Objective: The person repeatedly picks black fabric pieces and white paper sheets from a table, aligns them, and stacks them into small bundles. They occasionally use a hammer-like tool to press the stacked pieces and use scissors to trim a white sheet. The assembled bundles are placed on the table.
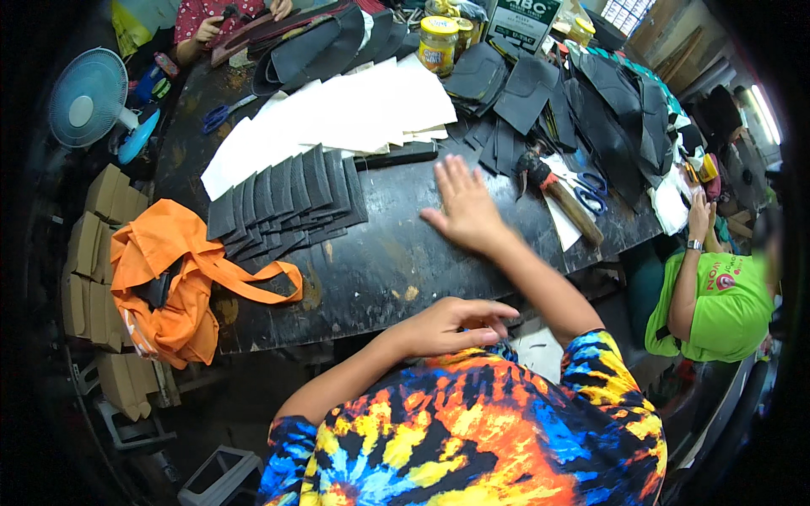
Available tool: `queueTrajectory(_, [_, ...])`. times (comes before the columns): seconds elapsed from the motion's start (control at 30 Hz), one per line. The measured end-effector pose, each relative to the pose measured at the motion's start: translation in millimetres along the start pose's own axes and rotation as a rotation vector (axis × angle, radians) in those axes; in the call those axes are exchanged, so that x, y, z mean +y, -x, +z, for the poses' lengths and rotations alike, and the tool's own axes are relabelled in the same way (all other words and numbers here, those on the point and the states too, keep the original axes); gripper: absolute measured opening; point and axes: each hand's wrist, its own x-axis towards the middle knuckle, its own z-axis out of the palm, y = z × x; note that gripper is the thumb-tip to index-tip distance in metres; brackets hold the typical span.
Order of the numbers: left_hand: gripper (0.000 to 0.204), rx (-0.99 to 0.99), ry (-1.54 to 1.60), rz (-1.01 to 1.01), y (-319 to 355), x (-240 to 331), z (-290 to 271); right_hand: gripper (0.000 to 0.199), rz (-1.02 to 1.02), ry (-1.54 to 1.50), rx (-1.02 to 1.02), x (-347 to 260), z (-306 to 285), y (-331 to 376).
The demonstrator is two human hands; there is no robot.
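While our right hand (464, 207) lay flat and open on the dark, worn worktable (396, 253), fingers spread and gripping nothing, our left hand (451, 327) hung loosely curled and empty at the table's near edge, just above our tie-dyed shirt (472, 438). Left of the right hand, well within reach, sat a fanned row of black cut leather pieces (283, 202), overlapping like shingles. Behind that row we saw a spread of cream-white sheets (337, 114), and a black bar (396, 155) lay between the sheets and our right hand. To the right of the hand rested a wooden-handled hammer (561, 196) beside blue-handled scissors (591, 190), with more black leather cuttings (607, 118) heaped beyond. An orange cloth bag (173, 278) slumped over the table's left edge. A person in a green shirt (717, 304) sat at the right.
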Motion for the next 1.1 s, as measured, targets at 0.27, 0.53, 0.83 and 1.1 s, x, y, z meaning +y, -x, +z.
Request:
queueTrajectory(0.27, [0.027,0.949,0.008,0.272,48,7,-68,0.038,-0.045,-0.733,-0.500,3,-43,14])
queueTrajectory(0.53, [0.040,1.037,-0.645,0.247,0,-33,-84,0.071,-0.036,-0.022,-0.071,-5,24,21])
queueTrajectory(0.83, [0.046,1.159,-0.590,0.198,10,-30,-79,0.052,-0.063,-0.391,-0.245,-7,2,29])
queueTrajectory(1.1, [0.047,1.124,-0.583,0.142,12,-24,-77,0.064,-0.081,-0.110,0.019,-32,13,33])
